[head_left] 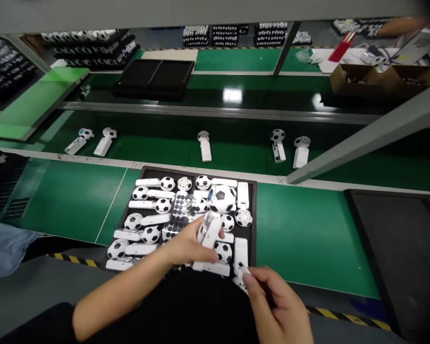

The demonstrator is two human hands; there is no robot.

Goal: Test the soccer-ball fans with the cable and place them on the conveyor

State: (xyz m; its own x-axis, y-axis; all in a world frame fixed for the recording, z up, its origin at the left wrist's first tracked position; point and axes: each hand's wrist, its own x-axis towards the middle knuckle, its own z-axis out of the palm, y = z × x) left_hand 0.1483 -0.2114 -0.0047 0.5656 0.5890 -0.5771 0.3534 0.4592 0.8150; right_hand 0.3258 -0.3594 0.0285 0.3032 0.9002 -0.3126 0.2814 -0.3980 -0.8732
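My left hand (pixel 189 243) is closed around the white handle of a small handheld fan (pixel 222 199) with a football-patterned head, held tilted above a black tray (pixel 253 210). Low at the tray's right corner, my right hand (pixel 272 296) pinches a small pale piece (pixel 244 270) with a dark tip; its exact kind is unclear. Rows of similar white fans (pixel 143 220) with football heads fill the tray. On top of them lies a sheet of round dark and silvery stickers (pixel 181 210), partly hidden by the left hand and its fan.
Beyond the tray, several fans (pixel 205 147) lie spaced along a green conveyor belt (pixel 157 153). A slanting grey post (pixel 358 136) crosses at right. Another black tray (pixel 397 248) is at the right edge. Cardboard boxes (pixel 354 79) and stacked trays (pixel 93 50) stand farther back. Blue clothing (pixel 3 246) shows at left.
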